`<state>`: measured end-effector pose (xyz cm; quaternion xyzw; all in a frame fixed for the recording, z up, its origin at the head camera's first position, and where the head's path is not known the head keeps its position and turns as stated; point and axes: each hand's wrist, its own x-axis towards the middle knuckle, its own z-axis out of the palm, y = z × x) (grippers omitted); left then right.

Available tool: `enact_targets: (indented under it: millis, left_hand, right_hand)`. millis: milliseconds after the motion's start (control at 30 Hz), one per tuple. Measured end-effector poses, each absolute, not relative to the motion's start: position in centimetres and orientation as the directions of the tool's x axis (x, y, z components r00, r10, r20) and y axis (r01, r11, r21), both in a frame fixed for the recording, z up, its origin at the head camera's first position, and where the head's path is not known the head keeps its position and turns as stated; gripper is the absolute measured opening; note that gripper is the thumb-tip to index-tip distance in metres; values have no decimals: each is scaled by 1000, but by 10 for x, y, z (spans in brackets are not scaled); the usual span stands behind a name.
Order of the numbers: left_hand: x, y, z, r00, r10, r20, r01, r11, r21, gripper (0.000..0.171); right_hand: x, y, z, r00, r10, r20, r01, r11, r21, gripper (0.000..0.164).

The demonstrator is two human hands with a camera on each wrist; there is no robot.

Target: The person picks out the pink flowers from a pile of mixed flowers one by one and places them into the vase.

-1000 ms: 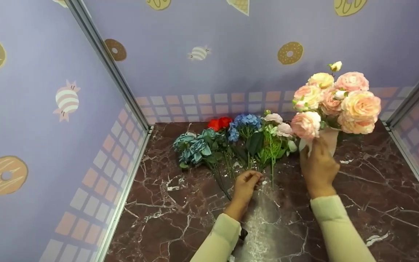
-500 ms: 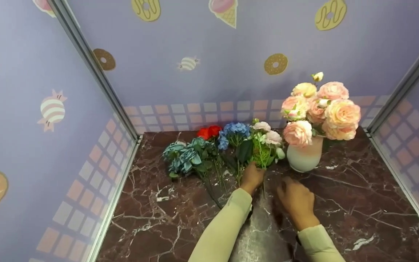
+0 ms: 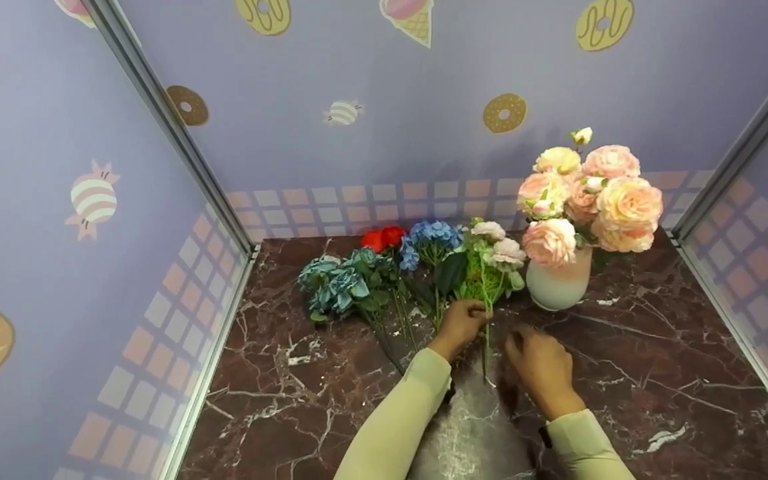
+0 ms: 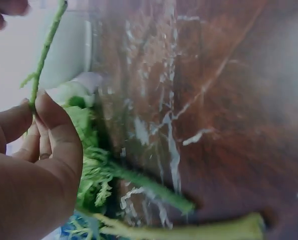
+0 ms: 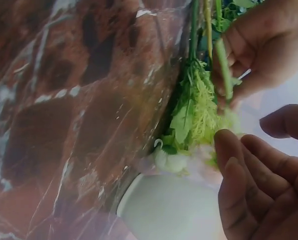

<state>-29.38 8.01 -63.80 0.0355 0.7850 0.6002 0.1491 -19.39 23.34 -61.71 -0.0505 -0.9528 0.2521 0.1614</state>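
My left hand [image 3: 462, 328] pinches a thin green flower stem [image 4: 47, 45] between thumb and fingertips, raised off the tabletop. Its lower end points toward me; which bloom it carries is unclear. Behind it lie light green foliage [image 3: 474, 283] and pale pink flowers [image 3: 508, 253]. To the right, my right hand [image 3: 543, 365] hovers near the stem, fingers loosely bent and nothing in them, as the right wrist view shows. A white vase [image 3: 559, 288] holding peach-pink roses [image 3: 629, 203] stands upright beyond that hand.
Left of the foliage lie blue hydrangeas [image 3: 434, 239], red flowers [image 3: 384, 238] and teal flowers [image 3: 344, 287], stems toward me. They rest on a dark red marbled tabletop [image 3: 657, 353]. Patterned purple panels [image 3: 424, 147] enclose the back and sides.
My right hand has come away from the vase toward me. The left hand has moved to the green stem and lifted it. The head view has shifted a little.
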Motion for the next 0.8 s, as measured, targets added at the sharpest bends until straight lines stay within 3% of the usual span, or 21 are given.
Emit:
enact_targets:
  millis: [100, 267, 367, 500, 800]
  left_hand:
    - [-277, 73, -633, -958, 259, -120, -61, 226, 972, 35]
    - [-248, 59, -630, -945, 328, 4, 56, 150, 987, 25]
    - [-234, 52, -626, -934, 350, 67, 149, 213, 966, 24]
    - [-221, 46, -626, -937, 332, 112, 218, 300, 929, 21]
    - [-213, 29, -630, -955, 281, 92, 198, 380, 904, 16]
  right_hand:
    - [-198, 230, -610, -907, 202, 370, -30, 845, -534, 17]
    - [-204, 212, -600, -788, 174, 590, -200, 834, -514, 14]
    - [-205, 201, -594, -748, 145, 648, -278, 818, -504, 21]
    - [-202, 188, -587, -743, 135, 656, -326, 783, -530, 23]
    - [-195, 171, -590, -786, 66, 615, -373, 743, -556, 23]
